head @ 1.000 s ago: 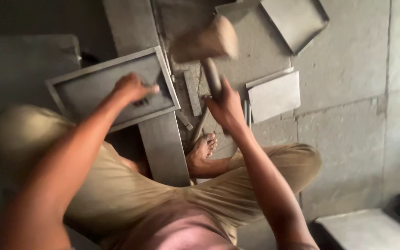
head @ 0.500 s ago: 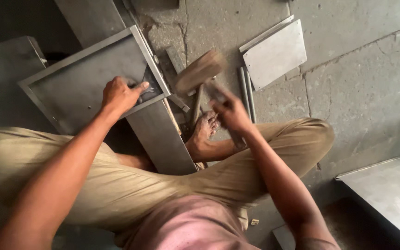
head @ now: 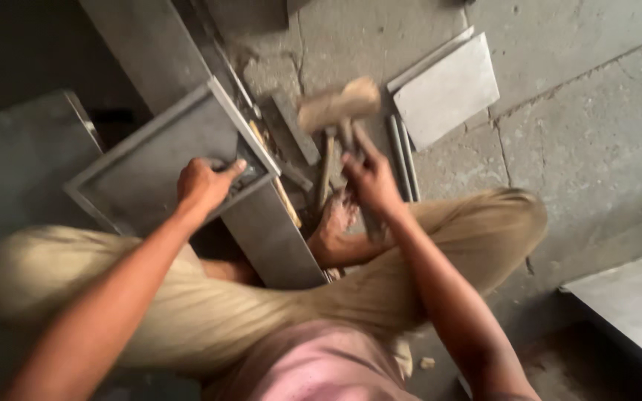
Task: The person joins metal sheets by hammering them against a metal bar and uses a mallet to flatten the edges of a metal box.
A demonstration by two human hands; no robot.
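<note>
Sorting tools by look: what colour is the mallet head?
Pale tan, like bare wood; the mallet head shows, blurred, in the head view.
</note>
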